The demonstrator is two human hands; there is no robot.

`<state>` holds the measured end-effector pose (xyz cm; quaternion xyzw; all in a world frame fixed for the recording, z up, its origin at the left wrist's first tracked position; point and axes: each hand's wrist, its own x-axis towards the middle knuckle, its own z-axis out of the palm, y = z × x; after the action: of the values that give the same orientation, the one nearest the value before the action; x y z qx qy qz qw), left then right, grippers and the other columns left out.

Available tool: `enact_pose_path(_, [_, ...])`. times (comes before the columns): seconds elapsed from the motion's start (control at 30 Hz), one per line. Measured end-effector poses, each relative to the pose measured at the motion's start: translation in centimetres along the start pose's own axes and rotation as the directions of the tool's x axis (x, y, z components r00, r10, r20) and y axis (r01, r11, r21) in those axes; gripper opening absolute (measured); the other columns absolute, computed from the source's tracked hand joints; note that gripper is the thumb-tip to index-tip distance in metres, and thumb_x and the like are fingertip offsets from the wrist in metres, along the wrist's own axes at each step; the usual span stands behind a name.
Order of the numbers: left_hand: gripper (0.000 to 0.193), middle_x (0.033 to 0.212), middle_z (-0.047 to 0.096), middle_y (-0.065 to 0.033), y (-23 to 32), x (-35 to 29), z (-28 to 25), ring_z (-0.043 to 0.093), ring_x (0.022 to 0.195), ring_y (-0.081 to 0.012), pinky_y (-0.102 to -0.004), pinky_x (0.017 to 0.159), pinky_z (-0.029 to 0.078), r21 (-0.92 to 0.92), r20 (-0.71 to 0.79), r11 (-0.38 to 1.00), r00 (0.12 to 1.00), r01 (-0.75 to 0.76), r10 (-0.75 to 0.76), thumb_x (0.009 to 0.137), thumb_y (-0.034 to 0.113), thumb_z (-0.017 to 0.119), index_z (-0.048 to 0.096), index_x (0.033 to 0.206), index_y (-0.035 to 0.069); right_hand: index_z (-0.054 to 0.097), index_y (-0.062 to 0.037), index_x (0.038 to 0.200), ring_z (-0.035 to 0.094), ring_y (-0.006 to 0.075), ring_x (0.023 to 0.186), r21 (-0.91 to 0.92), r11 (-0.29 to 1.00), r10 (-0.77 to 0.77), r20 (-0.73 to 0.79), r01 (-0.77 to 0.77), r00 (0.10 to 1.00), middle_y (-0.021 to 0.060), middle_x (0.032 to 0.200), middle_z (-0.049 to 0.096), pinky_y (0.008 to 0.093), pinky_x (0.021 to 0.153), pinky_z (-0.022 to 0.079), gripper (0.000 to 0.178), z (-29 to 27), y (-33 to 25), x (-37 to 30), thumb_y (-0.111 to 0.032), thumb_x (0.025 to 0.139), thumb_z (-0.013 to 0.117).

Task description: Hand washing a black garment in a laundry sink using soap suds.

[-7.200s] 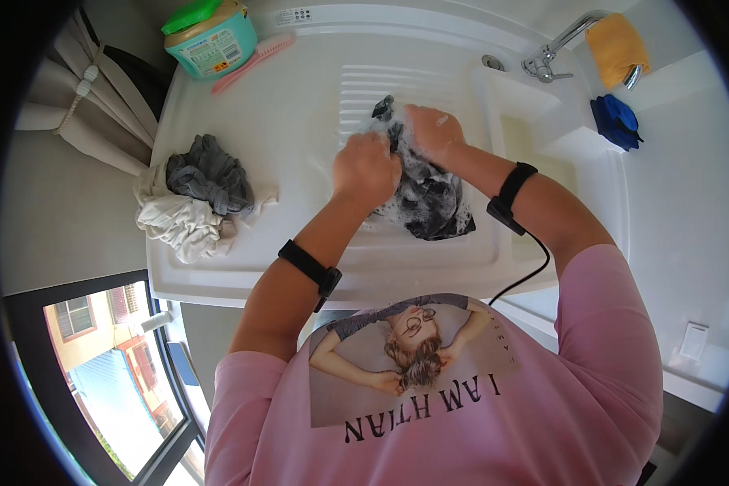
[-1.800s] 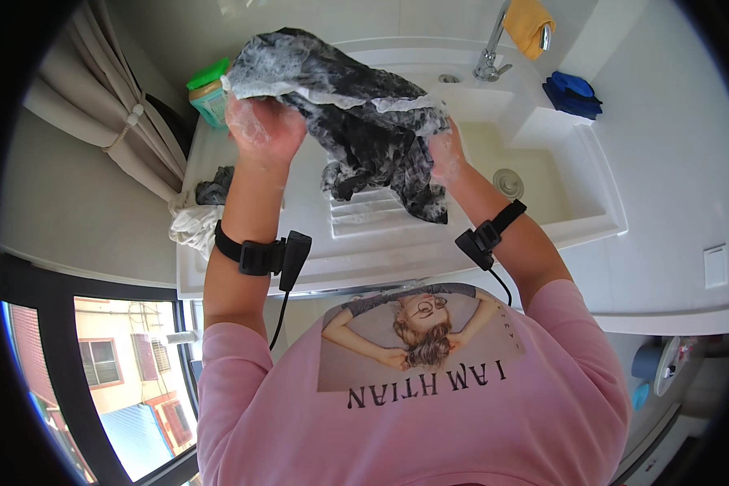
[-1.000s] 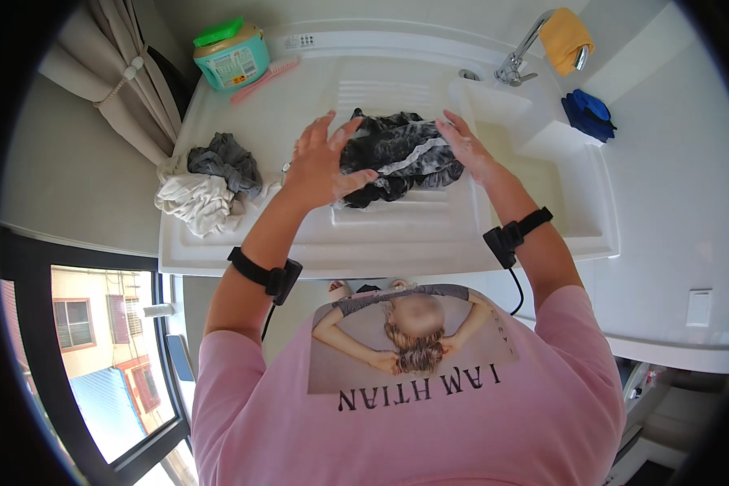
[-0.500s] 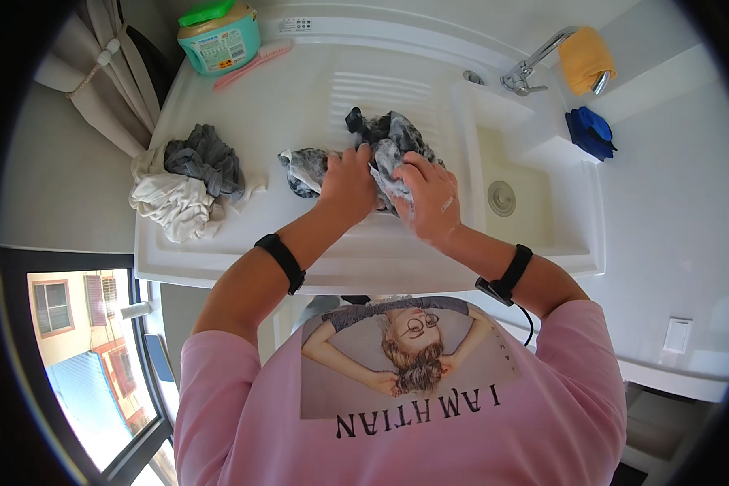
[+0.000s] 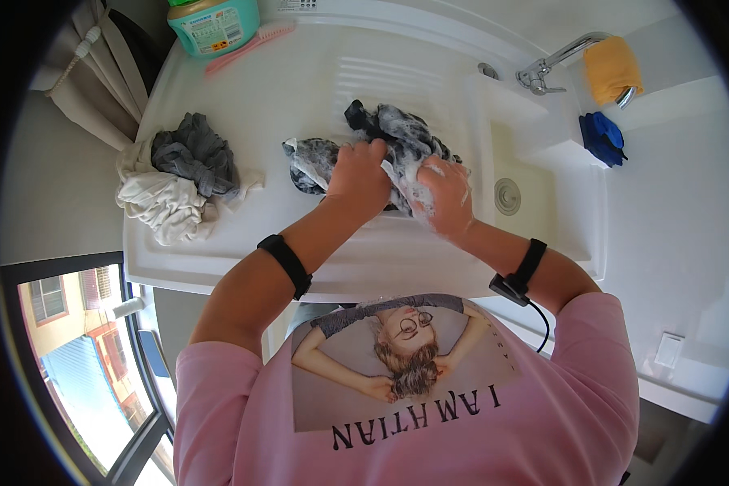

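Observation:
A wet dark garment (image 5: pixel 390 121) covered in white suds lies bunched on the white washboard sink (image 5: pixel 300 243). My left hand (image 5: pixel 360 176) is closed on its middle, with a sudsy dark part poking out to the left. Closed on the garment's right part, my right hand (image 5: pixel 444 194) has foam over its fingers and back. The two hands are close together, and the cloth between them is folded. Which kind of garment it is cannot be made out.
Left on the sink lie a grey cloth (image 5: pixel 193 154) and a white cloth (image 5: pixel 162 202). A teal detergent tub (image 5: pixel 215 28) and pink brush (image 5: pixel 247 49) stand behind. At right are the basin drain (image 5: pixel 507 196), a faucet (image 5: pixel 535 77), a yellow cloth (image 5: pixel 611 69) and a blue cloth (image 5: pixel 602 139).
Both hands stay on the garment; the right hand has shifted slightly right and down, and the cloth has spread a little to the right. The view has tilted slightly.

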<state>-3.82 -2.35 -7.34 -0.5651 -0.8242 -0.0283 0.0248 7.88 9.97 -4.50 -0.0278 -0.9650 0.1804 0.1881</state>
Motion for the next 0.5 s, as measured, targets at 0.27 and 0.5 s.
enact_pose_path(0.27, [0.027, 0.097, 0.048, -0.0089, 1.5, 1.1, -0.3, 0.049, 0.095, -0.0238, -0.0375, 0.081, 0.038, -0.008, 0.048, 0.999, 0.998, 0.039, -0.039, 0.078, 0.021, 0.053, 0.053, 0.098, 0.003, 0.059, -0.0087, 0.083, 0.056, 0.0293, 0.089, -0.335, 0.897, 0.313, 0.018, -0.289, 0.950, 0.0092, 0.092, 0.058, 0.0421, 0.077, 0.038, 0.016, 3.9, 7.0, 6.9, -0.022, 0.074, 0.058])
enact_pose_path(0.5, [0.032, 0.110, 0.046, -0.0107, 0.8, 1.0, -0.4, 0.044, 0.103, -0.0283, -0.0396, 0.087, 0.035, -0.244, 0.127, 0.958, 0.984, 0.152, -0.124, 0.076, 0.018, 0.054, 0.056, 0.103, 0.003, 0.058, -0.0076, 0.073, 0.056, 0.0268, 0.088, -0.214, 0.970, -0.075, 0.184, 0.114, 0.980, 0.0098, 0.098, 0.057, 0.0405, 0.081, 0.037, 0.019, 0.5, 1.6, -0.7, -0.024, 0.067, 0.064])
